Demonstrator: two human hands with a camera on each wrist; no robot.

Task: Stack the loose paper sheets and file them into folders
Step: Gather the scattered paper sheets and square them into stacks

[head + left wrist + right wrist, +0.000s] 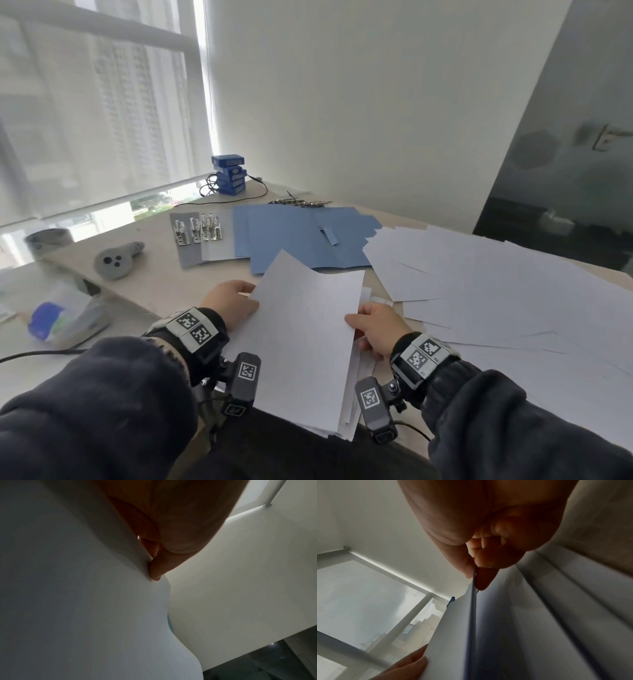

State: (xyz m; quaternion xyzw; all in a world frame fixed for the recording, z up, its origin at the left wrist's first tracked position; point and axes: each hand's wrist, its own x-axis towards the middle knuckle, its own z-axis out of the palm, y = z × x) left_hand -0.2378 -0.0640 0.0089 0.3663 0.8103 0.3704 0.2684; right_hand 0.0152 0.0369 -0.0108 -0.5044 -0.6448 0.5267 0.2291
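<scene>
Both hands hold a stack of white sheets (pixel 301 342) at the table's near edge, its far end raised. My left hand (pixel 233 305) grips the stack's left edge, thumb on top; the left wrist view shows a fingertip (pixel 156 573) pressed into the paper (pixel 85 601). My right hand (pixel 373 329) pinches the right edge, and the right wrist view shows thumb and finger closed on the sheets' edge (pixel 473 601). Many loose white sheets (pixel 496 291) lie spread over the right side of the table. Blue folders (pixel 301 236) lie flat beyond the stack.
Grey boards with metal clips (pixel 197 233) lie left of the folders. A pile of blue boxes (pixel 229 174) with a black cable stands at the far edge by the window. A grey controller (pixel 114 262) and a grey cup (pixel 48 241) sit at left.
</scene>
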